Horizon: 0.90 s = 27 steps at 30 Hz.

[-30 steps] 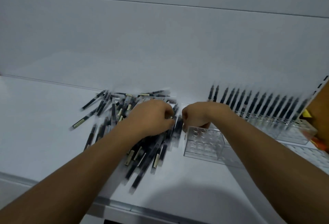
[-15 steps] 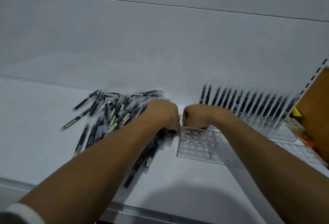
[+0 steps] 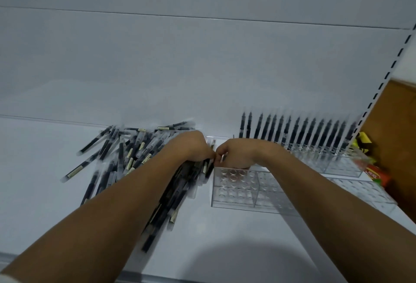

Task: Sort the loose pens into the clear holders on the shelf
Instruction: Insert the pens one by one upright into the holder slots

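A heap of loose black pens (image 3: 126,154) with clear caps lies on the white shelf (image 3: 225,237), left of centre. My left hand (image 3: 193,147) is at the heap's right edge, its fingers curled down round a few pens. My right hand (image 3: 236,153) almost touches it and pinches a pale pen end above the back left corner of an empty clear holder (image 3: 234,189) with round holes. Behind it to the right, a row of black pens (image 3: 304,129) stands upright in a second clear holder (image 3: 340,165).
A third clear holder (image 3: 364,192) lies at the right, near the front. Red and yellow packets (image 3: 378,170) sit against a brown board (image 3: 396,138) at the far right. The shelf's back wall (image 3: 202,69) rises just behind the pens; its front edge runs along the bottom.
My left hand has slid right from the middle of the heap to its right edge and now meets my right hand. The right hand has stayed above the empty holder.
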Each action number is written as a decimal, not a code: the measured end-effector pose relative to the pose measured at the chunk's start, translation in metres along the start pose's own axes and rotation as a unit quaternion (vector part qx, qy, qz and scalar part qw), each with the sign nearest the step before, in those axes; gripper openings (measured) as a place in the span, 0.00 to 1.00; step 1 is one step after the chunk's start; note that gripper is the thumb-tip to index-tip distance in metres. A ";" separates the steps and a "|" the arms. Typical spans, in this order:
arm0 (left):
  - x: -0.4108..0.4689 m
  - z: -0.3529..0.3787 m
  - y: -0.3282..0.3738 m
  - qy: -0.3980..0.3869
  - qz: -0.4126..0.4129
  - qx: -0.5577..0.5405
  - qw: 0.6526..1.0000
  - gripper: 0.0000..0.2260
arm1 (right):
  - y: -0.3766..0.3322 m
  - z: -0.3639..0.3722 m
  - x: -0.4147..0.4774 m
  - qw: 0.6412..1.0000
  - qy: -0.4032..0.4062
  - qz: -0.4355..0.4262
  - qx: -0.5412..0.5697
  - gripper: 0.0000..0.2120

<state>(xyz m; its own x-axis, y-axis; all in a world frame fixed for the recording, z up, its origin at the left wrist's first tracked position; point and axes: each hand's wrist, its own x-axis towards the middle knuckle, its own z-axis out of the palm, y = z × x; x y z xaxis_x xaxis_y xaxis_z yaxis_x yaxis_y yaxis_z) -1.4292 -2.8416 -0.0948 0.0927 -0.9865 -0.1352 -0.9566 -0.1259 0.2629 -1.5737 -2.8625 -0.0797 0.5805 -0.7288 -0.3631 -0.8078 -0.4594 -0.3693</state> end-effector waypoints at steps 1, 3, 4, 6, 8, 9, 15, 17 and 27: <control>-0.001 -0.002 -0.003 0.023 -0.017 -0.057 0.998 0.14 | -0.001 0.000 0.000 1.000 0.000 -0.002 0.005 0.07; -0.003 -0.007 -0.008 0.068 -0.033 -0.162 0.984 0.17 | -0.003 0.000 0.001 1.000 0.001 -0.008 0.009 0.07; -0.003 -0.010 -0.010 0.087 -0.029 -0.205 0.974 0.17 | -0.005 0.001 0.003 1.000 0.000 -0.013 0.004 0.07; -0.006 -0.015 -0.012 0.110 -0.010 -0.261 0.959 0.15 | -0.009 0.003 0.006 1.000 -0.007 -0.019 0.008 0.06; -0.008 -0.018 -0.013 0.126 0.012 -0.294 0.948 0.13 | -0.013 0.005 0.008 1.000 0.000 -0.024 0.004 0.08; -0.009 -0.018 -0.014 0.136 0.020 -0.313 0.940 0.14 | -0.014 0.005 0.009 0.999 0.016 -0.028 -0.006 0.10; -0.018 -0.018 -0.018 0.183 0.055 -0.515 0.835 0.08 | -0.017 0.005 0.009 0.996 0.089 -0.022 -0.001 0.10; -0.020 -0.019 -0.017 0.211 0.072 -0.528 0.820 0.08 | -0.015 0.002 0.004 0.990 0.106 -0.020 0.088 0.07; -0.028 -0.024 0.036 0.222 0.195 -0.647 0.703 0.07 | 0.028 -0.024 -0.060 0.935 0.282 -0.060 0.209 0.11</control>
<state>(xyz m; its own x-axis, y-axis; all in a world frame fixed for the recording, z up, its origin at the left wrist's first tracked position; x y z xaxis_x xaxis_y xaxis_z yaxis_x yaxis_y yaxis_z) -1.4598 -2.8207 -0.0582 0.2446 -0.8723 0.4234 0.0925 0.4557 0.8853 -1.6330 -2.8438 -0.0480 0.4239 -0.8902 0.1671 -0.5616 -0.4030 -0.7226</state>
